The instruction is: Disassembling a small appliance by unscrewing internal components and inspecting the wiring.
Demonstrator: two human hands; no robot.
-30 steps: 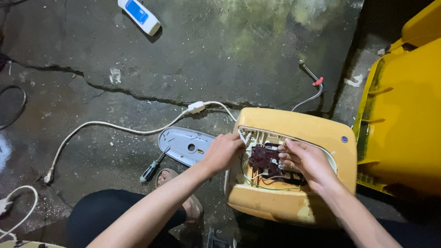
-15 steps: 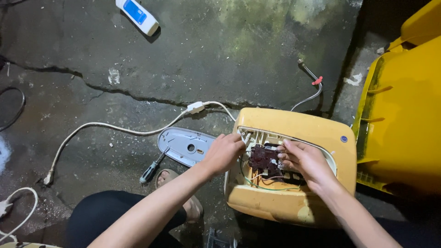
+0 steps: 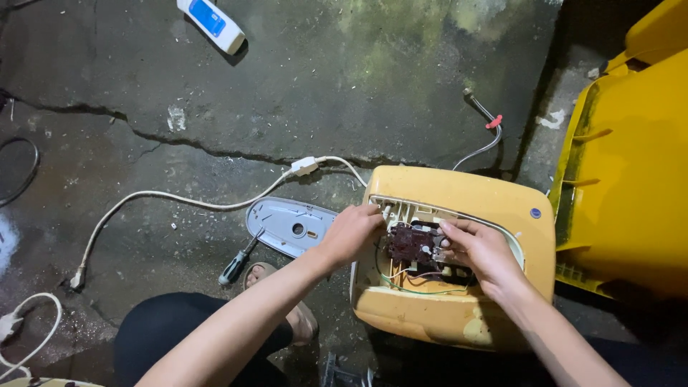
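- Yellow appliance housing is laid on the cracked concrete floor, opened side up, directly in front of the person.
- Inside the opening a dark brown component block is seated, with thin green, white and pink wires looped below it.
- Left hand is placed at the left edge of the opening; fingers are curled inward and pressed against the white plastic frame at the top-left corner. Whether anything is pinched there cannot be told; the fingertips are hidden by the hand itself.
- Right hand is set on the right side of the block; its fingertips are closed on the block's right edge, touching it. The block is thus held between the two hands, nearer the right one.
- Grey oval cover plate is laid on the floor just left of the housing, inner face up.
- Screwdriver with a dark handle is rested against the plate's lower-left edge.
- White power cord is run from the housing's top-left corner leftward across the floor, with an inline connector near the housing.
- A grey hose with a red clip is seen behind the housing.
- A large yellow bin is stood to the right, apart from the housing.
- A white and blue device is lying at the top, well away.
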